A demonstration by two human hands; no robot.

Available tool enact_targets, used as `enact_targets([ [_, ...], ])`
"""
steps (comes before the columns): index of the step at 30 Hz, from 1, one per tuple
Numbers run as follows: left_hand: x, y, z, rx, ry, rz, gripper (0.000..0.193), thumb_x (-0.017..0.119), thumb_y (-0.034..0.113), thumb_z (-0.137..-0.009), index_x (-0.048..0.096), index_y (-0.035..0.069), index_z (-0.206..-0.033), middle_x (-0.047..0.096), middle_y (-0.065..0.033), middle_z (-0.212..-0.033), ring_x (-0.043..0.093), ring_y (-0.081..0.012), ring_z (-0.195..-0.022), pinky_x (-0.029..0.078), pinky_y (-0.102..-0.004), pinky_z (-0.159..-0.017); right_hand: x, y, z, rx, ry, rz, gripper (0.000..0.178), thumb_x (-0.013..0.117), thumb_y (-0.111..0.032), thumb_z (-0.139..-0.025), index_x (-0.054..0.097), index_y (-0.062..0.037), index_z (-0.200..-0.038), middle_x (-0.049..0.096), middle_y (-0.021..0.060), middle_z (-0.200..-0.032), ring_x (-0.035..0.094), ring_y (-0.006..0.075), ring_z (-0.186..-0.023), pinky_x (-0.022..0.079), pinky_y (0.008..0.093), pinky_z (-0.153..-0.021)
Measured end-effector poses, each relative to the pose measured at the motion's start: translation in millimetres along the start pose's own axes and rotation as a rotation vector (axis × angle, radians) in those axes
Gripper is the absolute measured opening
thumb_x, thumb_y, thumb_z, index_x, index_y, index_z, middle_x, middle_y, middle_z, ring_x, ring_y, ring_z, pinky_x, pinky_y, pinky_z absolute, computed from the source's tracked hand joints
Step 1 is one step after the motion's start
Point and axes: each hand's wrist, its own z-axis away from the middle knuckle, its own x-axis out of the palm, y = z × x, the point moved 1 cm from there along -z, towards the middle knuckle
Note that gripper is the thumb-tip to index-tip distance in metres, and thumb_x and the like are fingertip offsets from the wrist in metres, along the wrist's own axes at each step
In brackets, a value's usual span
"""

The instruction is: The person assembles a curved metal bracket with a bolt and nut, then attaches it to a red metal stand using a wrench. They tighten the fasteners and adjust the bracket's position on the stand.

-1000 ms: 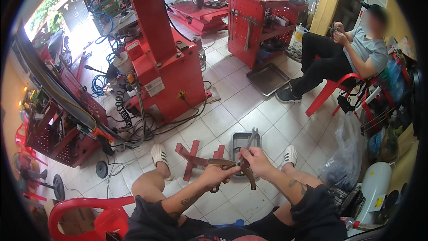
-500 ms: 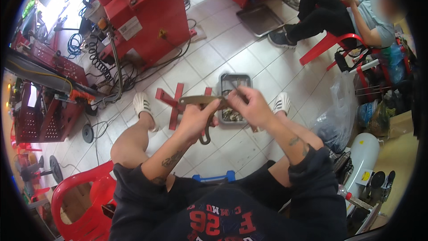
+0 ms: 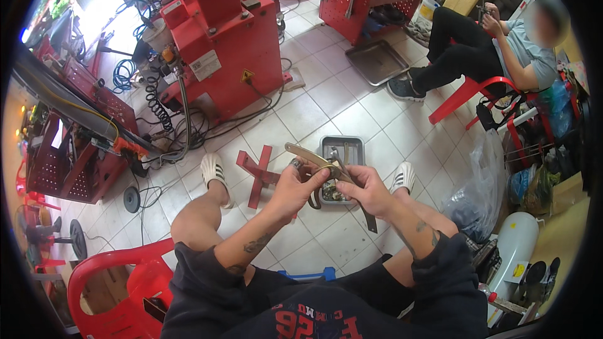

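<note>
My left hand [image 3: 294, 189] is closed on a brownish metal lever [image 3: 308, 156], thumb pressed on top. The lever's flat arm has a hole in its far-left end, and a curved hook hangs below my fingers. My right hand [image 3: 366, 189] pinches another metal piece, whose dark flat end [image 3: 370, 220] sticks out below the fingers toward the lower right. Both parts meet or overlap between my thumbs; whether they are joined I cannot make out. Underneath, a grey metal tray [image 3: 343, 140] with small metal parts stands on the floor, partly hidden by my hands.
A red metal stand [image 3: 257, 172] lies left of the tray. Farther off are a large red machine [image 3: 232, 66] with cables, and a flat drip tray [image 3: 377, 63]. A person [image 3: 527, 50] sits at the far right. A clear plastic bag [image 3: 474, 188] and white cylinder [image 3: 515, 242] are at right.
The view has shifted, so the scene sits lower. The lever has tilted, its holed end now pointing up-left. My right hand has turned, and a dark flat end now shows below it.
</note>
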Motion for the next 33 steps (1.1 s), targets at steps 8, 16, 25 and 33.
enact_targets([
  [8, 1, -29, -7, 0.215, 0.337, -0.441, 0.032, 0.080, 0.025, -0.090, 0.060, 0.002, -0.100, 0.069, -0.0071, -0.093, 0.063, -0.0149, -0.084, 0.049, -0.0270, -0.077, 21, 7, 0, -0.114, 0.235, 0.136, 0.026, 0.066, -0.008, -0.096, 0.060, 0.0022, -0.119, 0.064, -0.0002, -0.086, 0.057, 0.0053, -0.073, 0.046, 0.0221, -0.067],
  [16, 24, -9, 2, 0.474, 0.287, -0.451, 0.014, 0.074, 0.006, -0.090, 0.071, -0.002, -0.101, 0.073, -0.0127, -0.094, 0.073, -0.0200, -0.085, 0.057, -0.0317, -0.076, 23, 5, -2, -0.201, 0.275, 0.257, 0.024, 0.065, -0.009, -0.096, 0.058, 0.0018, -0.117, 0.065, 0.0010, -0.084, 0.057, 0.0053, -0.072, 0.045, 0.0225, -0.064],
  [25, 20, -5, -1, 0.385, 0.231, -0.533, 0.011, 0.074, 0.005, -0.089, 0.072, -0.002, -0.098, 0.074, -0.0128, -0.090, 0.073, -0.0215, -0.080, 0.056, -0.0309, -0.073, 27, 1, -4, -0.357, 0.461, 0.757, 0.022, 0.070, -0.013, -0.090, 0.063, -0.0038, -0.110, 0.067, 0.0075, -0.069, 0.062, 0.0153, -0.057, 0.045, 0.0307, -0.054],
  [33, 23, 8, 11, 0.617, 0.203, -0.766, 0.010, 0.068, 0.002, -0.090, 0.065, 0.000, -0.099, 0.064, -0.0162, -0.092, 0.064, -0.0348, -0.080, 0.051, -0.0408, -0.069, 26, -8, 1, -0.483, 0.453, 0.997, 0.026, 0.073, -0.012, -0.085, 0.066, -0.0076, -0.110, 0.070, 0.0117, -0.072, 0.068, 0.0294, -0.060, 0.050, 0.0358, -0.054],
])
